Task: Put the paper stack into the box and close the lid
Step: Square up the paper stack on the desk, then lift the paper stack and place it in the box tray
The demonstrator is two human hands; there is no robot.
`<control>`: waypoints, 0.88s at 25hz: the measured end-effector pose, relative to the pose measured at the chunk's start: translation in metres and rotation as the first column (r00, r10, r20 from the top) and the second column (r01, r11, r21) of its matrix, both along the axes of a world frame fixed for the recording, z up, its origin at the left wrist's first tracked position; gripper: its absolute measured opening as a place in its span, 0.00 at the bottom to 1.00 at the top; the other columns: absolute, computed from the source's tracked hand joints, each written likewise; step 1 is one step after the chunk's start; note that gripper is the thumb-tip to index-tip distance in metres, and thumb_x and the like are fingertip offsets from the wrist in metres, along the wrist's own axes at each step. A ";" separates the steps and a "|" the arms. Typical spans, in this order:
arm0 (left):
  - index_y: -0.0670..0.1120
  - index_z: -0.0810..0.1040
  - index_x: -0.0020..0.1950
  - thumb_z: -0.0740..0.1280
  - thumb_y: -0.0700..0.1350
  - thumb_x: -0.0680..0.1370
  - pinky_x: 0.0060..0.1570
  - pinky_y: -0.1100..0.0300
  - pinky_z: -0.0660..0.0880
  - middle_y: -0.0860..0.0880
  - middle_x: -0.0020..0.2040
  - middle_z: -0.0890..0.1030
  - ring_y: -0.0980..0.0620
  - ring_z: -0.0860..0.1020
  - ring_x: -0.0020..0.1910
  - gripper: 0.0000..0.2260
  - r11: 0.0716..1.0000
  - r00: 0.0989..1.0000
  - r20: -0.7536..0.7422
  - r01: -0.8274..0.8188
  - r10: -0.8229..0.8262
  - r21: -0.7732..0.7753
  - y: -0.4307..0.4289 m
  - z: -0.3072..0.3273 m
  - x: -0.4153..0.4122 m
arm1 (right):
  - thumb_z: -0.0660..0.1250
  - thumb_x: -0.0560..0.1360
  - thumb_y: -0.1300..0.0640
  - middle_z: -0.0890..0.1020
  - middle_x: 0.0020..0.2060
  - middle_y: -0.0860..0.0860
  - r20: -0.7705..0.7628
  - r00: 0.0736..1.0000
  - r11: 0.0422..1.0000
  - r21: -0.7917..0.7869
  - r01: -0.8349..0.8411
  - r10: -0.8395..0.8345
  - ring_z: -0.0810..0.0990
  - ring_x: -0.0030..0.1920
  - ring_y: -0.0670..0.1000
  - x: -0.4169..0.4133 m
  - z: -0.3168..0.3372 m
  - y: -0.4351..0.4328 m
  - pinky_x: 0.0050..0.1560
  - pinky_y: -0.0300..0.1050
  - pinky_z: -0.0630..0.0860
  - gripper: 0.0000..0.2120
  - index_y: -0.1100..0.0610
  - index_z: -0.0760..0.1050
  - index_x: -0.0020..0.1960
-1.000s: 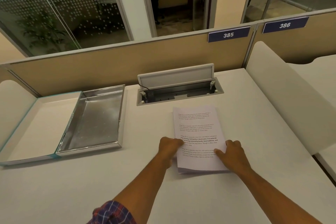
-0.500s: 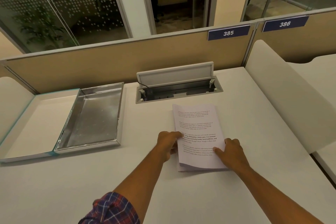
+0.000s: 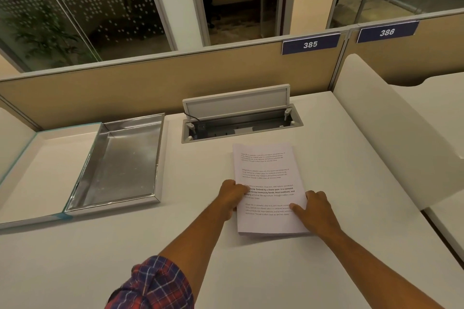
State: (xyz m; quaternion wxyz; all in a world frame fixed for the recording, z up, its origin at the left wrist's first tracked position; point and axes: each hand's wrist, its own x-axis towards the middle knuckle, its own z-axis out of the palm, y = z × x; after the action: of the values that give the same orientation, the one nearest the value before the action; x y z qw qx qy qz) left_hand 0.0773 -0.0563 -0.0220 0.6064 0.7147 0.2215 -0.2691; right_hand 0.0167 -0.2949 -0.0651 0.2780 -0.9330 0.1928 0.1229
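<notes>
1. Both hands are set on the paper stack (image 3: 268, 188): the left hand (image 3: 232, 198) is curled round its left long edge, thumb on the top sheet and fingers tucked at or under the edge, and the right hand (image 3: 315, 211) is laid against the right long edge with the thumb pressed on the printed page. Whether either hand's fingers have got fully beneath the stack cannot be told.
2. The stack is held between the two hands, flat on the desk (image 3: 326, 158), with its long axis running away from the person; only its near half is covered by the grip.
3. The box (image 3: 120, 160), an open silvery tray, is found well to the left of the left hand and slightly farther away, its long axis roughly parallel to the stack's. The left hand is the nearer one.
4. The lid (image 3: 40, 170) is seen lying open and flat, joined to the box on the side farthest from the hands.
5. A lift and a leftward carry without turning is judged to be what the next move calls for.
6. Beyond the stack's far end, an open cable hatch (image 3: 241, 120) is set in the desk.
</notes>
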 end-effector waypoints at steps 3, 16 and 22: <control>0.44 0.71 0.72 0.64 0.40 0.84 0.51 0.50 0.82 0.45 0.67 0.81 0.43 0.82 0.62 0.17 0.997 0.997 0.029 0.063 -0.065 0.045 -0.007 0.002 0.002 | 0.72 0.75 0.40 0.75 0.58 0.57 -0.018 1.000 1.000 0.014 0.007 -0.006 0.80 0.55 0.58 0.002 0.001 -0.002 0.56 0.56 0.81 0.27 0.60 0.74 0.63; 0.55 0.75 0.68 0.69 0.47 0.84 0.53 0.44 0.87 0.52 0.61 0.86 0.47 0.88 0.54 0.13 0.984 0.938 0.329 0.149 -0.110 -0.097 0.054 0.052 -0.042 | 0.58 0.85 0.45 0.88 0.57 0.51 -0.137 0.982 0.540 0.821 0.188 -0.132 0.87 0.57 0.55 0.019 0.093 0.017 0.63 0.59 0.81 0.18 0.53 0.79 0.66; 0.50 0.75 0.69 0.63 0.41 0.85 0.44 0.63 0.84 0.51 0.60 0.82 0.51 0.83 0.56 0.13 0.992 0.843 0.537 -0.049 -0.024 0.120 0.100 0.047 -0.060 | 0.57 0.84 0.45 0.84 0.61 0.46 0.214 0.977 0.775 0.619 -0.126 -0.012 0.84 0.59 0.50 0.000 0.100 0.081 0.59 0.60 0.83 0.16 0.47 0.72 0.69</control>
State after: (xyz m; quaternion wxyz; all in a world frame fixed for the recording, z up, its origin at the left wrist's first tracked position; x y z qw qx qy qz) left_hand 0.0169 0.0432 0.0254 0.5984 0.7976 0.0645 -0.0394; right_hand 0.0170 -0.2140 0.0351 0.5882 -0.7992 0.0825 0.0915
